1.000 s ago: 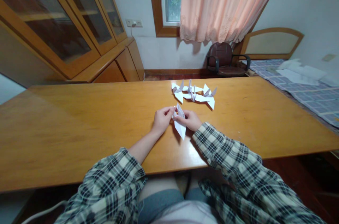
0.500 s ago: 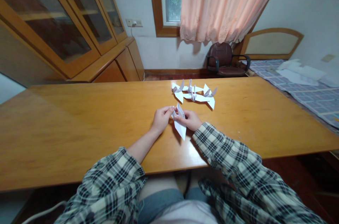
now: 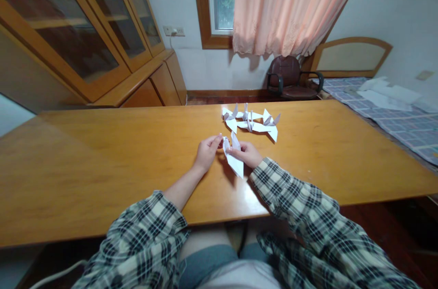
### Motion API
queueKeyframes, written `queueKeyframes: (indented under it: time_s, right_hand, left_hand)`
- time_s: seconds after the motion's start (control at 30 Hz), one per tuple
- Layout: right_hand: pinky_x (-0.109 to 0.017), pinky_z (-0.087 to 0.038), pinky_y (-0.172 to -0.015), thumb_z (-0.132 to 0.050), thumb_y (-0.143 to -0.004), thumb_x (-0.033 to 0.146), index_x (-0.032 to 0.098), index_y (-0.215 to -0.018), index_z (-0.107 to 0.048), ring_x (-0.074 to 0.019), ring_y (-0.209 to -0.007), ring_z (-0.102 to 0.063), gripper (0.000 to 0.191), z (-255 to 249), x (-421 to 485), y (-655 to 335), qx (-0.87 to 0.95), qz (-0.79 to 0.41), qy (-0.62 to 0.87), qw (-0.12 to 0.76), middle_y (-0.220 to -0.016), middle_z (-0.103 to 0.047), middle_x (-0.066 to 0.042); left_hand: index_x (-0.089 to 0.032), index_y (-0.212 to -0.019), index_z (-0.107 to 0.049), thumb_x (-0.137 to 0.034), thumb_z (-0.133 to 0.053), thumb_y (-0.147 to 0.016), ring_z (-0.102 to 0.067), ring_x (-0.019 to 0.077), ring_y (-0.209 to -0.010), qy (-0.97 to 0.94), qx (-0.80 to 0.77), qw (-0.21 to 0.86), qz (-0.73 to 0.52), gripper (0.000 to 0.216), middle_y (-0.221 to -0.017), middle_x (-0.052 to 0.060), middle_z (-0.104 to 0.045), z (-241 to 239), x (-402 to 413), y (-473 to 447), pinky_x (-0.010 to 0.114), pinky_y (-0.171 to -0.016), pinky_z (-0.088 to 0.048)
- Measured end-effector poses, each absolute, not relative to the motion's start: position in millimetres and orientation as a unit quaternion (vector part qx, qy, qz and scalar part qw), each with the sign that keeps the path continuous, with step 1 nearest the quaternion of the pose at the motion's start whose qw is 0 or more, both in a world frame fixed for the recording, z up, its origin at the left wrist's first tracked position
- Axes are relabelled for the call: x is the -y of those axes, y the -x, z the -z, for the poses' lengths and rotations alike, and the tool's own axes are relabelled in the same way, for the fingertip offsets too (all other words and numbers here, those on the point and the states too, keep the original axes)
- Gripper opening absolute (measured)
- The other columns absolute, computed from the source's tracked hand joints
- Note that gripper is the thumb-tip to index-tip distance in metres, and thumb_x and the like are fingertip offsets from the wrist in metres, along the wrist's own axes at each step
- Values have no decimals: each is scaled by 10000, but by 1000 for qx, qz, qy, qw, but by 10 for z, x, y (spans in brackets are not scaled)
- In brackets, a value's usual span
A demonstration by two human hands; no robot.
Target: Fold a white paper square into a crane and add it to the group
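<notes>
A white folded paper crane is held just above the wooden table, its broad wing tilted down toward me. My left hand pinches a narrow tip on the crane's left side between thumb and forefinger. From the right, my right hand grips the body, with the thumb lying across the front and the other fingers behind, mostly hidden. Beyond my hands, several finished-looking paper cranes stand grouped close together, wings spread and touching or overlapping.
The wooden table spans the view. A glass-door cabinet stands at the left. At the back are a brown armchair and a pink curtain. A bed with checked cover and white sheets lies at the right.
The held crane has turned slightly, its lower wing swinging to the right and showing broader. My left fingertips have shifted a little to the left and up. The grouped cranes have not moved.
</notes>
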State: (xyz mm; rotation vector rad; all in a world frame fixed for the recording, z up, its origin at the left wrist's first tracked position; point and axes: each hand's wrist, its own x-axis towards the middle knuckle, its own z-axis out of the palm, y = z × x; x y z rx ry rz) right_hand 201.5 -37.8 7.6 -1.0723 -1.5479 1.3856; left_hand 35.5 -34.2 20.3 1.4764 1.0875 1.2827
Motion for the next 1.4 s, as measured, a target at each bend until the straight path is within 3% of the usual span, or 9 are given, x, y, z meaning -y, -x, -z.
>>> queueKeyframes:
  time_s: [0.3,0.47,0.7,0.93,1.13,1.3,1.4]
  right_hand:
    - [-240,-387,-571,-660,-718,541,104,-808,-687,-125,-613,-539,448,-30,360,-2037,644,-509,428,378,-666,-629,-23]
    - [-238,-394,-572,-685,-697,529,104,-826,-690,-127,-618,-551,443,-41,365,-2029,617,-553,410,381,-682,-638,-18]
    - [-230,-392,-538,-708,-666,538,99,-810,-684,-114,-579,-543,462,-29,374,-2031,602,-593,392,364,-657,-637,-21]
    - [-235,-403,-570,-723,-646,538,108,-784,-675,-107,-594,-525,453,-71,408,-2020,615,-592,376,360,-660,-620,-6]
    - [-257,-422,-613,-733,-637,527,104,-828,-686,-121,-634,-545,467,-81,406,-2023,604,-592,378,376,-714,-632,-20]
    - [-269,-432,-614,-722,-651,526,100,-870,-692,-132,-637,-559,481,-102,389,-2032,595,-582,390,393,-747,-653,-36]
    - [-266,-429,-616,-711,-668,519,104,-870,-695,-129,-633,-556,462,-110,378,-2040,602,-562,402,400,-724,-654,-30]
  left_hand:
    - [-148,-779,-728,-404,-600,-800,-659,181,-757,-637,-471,362,-491,287,-793,45,-732,-237,356,-353,273,-717,-501]
    - [-135,-815,-737,-392,-597,-804,-670,202,-811,-628,-457,388,-496,293,-826,53,-738,-206,333,-356,299,-771,-507]
    - [-137,-836,-743,-418,-629,-767,-669,200,-763,-589,-436,456,-505,311,-836,80,-739,-179,320,-356,314,-730,-527]
    - [-142,-771,-745,-363,-635,-758,-670,197,-758,-589,-445,429,-521,248,-802,71,-741,-184,362,-365,309,-744,-514]
    - [-135,-824,-738,-470,-600,-793,-670,204,-791,-601,-417,456,-507,363,-847,80,-738,-190,365,-371,323,-787,-517]
    - [-127,-896,-724,-594,-431,-857,-669,201,-802,-580,-397,501,-505,553,-891,96,-731,-149,347,-367,326,-786,-522]
    - [-142,-894,-728,-553,-484,-849,-660,192,-814,-622,-399,465,-488,480,-905,79,-729,-129,341,-347,304,-790,-508]
